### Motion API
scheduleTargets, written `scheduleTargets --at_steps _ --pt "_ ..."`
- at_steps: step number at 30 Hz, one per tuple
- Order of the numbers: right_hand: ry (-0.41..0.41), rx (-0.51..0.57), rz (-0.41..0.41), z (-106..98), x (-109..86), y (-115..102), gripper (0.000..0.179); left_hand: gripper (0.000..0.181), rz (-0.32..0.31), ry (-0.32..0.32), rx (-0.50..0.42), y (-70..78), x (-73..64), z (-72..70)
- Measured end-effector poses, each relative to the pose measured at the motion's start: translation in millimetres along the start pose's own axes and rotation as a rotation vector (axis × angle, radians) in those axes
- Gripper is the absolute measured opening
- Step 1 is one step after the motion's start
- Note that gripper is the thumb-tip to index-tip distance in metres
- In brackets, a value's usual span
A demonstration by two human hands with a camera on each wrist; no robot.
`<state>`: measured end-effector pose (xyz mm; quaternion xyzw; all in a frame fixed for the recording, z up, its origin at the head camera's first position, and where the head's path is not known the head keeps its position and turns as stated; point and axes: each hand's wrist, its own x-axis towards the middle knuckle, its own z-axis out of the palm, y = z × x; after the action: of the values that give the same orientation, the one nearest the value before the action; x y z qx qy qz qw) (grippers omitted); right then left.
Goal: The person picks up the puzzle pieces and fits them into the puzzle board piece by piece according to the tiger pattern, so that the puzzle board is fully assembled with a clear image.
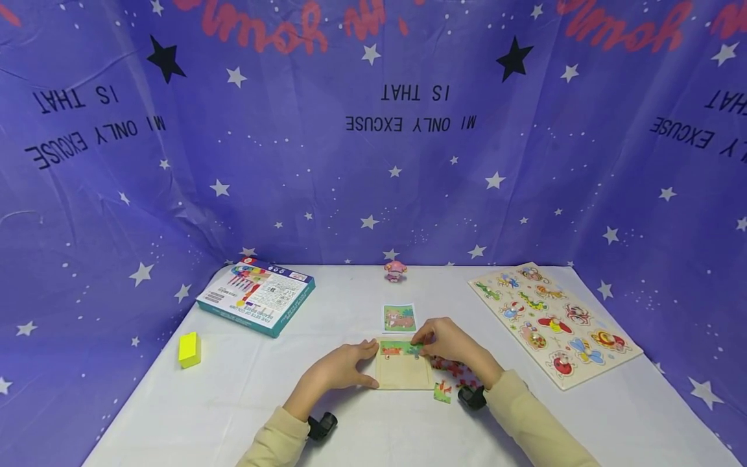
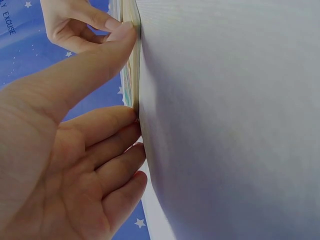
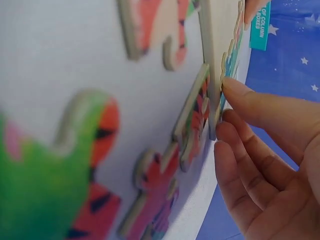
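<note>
A small wooden puzzle tray point(image 1: 404, 376) lies on the table, with picture pieces point(image 1: 392, 349) along its far edge. My left hand point(image 1: 340, 367) rests at the tray's left side, its fingers by the far corner and its thumb at the near corner, both touching the edge in the left wrist view. With thumb and fingertips, my right hand point(image 1: 452, 342) pinches a green-blue puzzle piece point(image 1: 415, 350) at the tray's far right corner. Loose red and green pieces point(image 3: 155, 190) lie beside the tray under the right wrist; one piece point(image 1: 442, 392) sits by the near right corner.
A picture card point(image 1: 399, 318) of an animal lies just beyond the tray, and a pink figurine point(image 1: 395, 271) stands behind it. At left are a boxed toy set point(image 1: 257, 295) and a yellow block point(image 1: 189, 350). A large insect puzzle board point(image 1: 554, 324) lies at right.
</note>
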<state>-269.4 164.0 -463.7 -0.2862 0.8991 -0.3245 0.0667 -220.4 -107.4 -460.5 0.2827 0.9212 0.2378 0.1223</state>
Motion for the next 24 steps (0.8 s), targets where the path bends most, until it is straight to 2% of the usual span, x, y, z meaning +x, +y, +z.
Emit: scheduleTargets --at_steps 5,13,17,24 --pt "0.032 -0.011 -0.04 3.9 -3.8 -1.1 0.019 0.08 -0.008 0.003 -0.005 -0.2 -0.5 -0.2" --pt "0.019 -0.027 -0.116 -3.3 -20.1 -3.4 0.026 0.08 -0.014 0.0 -0.018 0.6 -2.3 1.2" --pt "0.025 -0.039 -0.08 -11.1 -29.2 -1.3 0.029 0.08 -0.013 0.004 -0.013 1.6 -2.0 0.6" --pt "-0.02 -0.071 0.011 -18.6 -38.8 2.1 0.032 0.08 -0.005 0.005 -0.014 2.3 -1.2 -0.3"
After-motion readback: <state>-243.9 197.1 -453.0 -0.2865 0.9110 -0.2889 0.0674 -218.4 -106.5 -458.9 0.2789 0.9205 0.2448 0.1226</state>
